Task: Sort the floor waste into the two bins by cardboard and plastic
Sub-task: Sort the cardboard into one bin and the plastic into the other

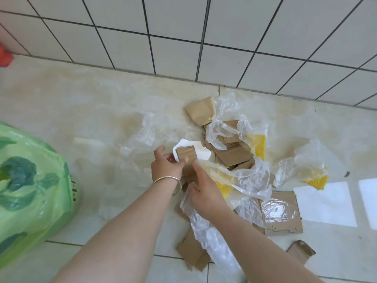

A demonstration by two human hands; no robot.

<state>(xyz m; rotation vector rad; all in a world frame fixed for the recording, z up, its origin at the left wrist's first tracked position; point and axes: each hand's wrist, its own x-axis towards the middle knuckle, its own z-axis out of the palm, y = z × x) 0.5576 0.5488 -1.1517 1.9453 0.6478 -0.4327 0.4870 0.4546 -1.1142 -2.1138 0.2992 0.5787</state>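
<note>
A small brown corrugated cardboard piece with a torn white paper backing (188,153) is gripped by the left hand (167,165), its fingers and thumb curled round the piece's near edge; a thin silver bangle (170,180) is worn on that wrist. Just right of this cardboard piece, the right hand (206,193) is pressed down into crumpled clear plastic film (244,176), the fingers curled on the sheet, though how firmly it is pinched cannot be told. Beyond and to the right of the held piece, a heap of brown cardboard scraps (234,154) is seen tangled with clear film and yellow honeycomb-patterned sheets (258,145). A folded brown cardboard box corner (201,109) lies at the far side of the heap, near the white tiled wall (183,23). Nearer than the held piece, a flat brown cardboard panel covered with clear film (281,213) rests on the beige tiled floor (81,103). Well to the left of the held piece, a bin lined with a green leaf-printed plastic bag (28,184) stands on the floor.
</note>
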